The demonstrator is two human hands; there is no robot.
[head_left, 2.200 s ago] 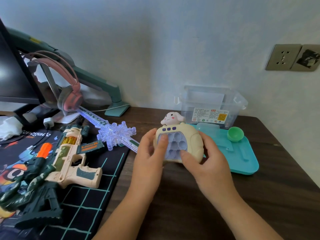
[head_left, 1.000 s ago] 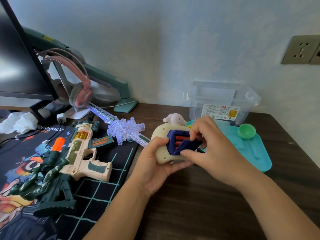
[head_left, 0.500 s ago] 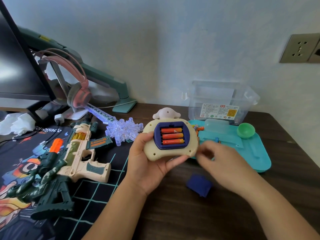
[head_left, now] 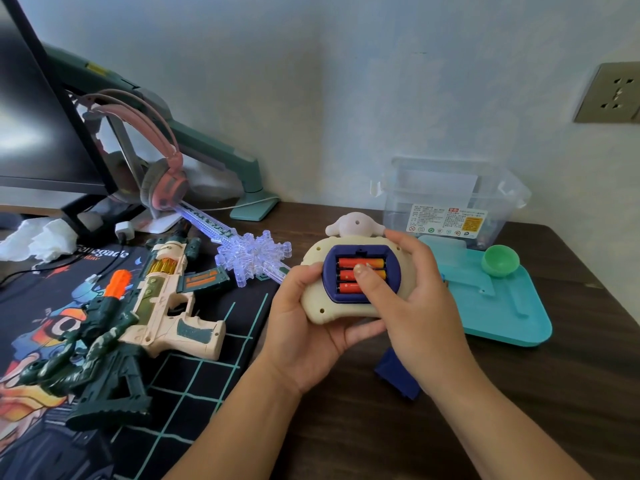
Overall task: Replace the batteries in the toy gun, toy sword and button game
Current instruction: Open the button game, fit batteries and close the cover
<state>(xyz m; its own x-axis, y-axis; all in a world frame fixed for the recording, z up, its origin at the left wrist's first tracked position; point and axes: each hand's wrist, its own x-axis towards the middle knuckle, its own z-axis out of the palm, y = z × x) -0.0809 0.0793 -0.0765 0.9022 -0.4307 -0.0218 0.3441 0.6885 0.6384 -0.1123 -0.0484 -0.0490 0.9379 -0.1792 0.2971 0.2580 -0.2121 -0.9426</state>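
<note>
One navy battery cover [head_left: 398, 379] lies on the surface just nearer than the button game [head_left: 313, 303], apparently set aside to bare the bay. The left hand [head_left: 304, 330] cups the game back-up, steadying it. The right hand [head_left: 420, 306] wraps its right edge, thumb on the middle of three orange batteries [head_left: 360, 263], probably to pry it out. Left of the game lie one cream toy gun [head_left: 162, 306] and one dark green gun [head_left: 86, 368]. Beyond-left lies one toy sword [head_left: 254, 258].
</note>
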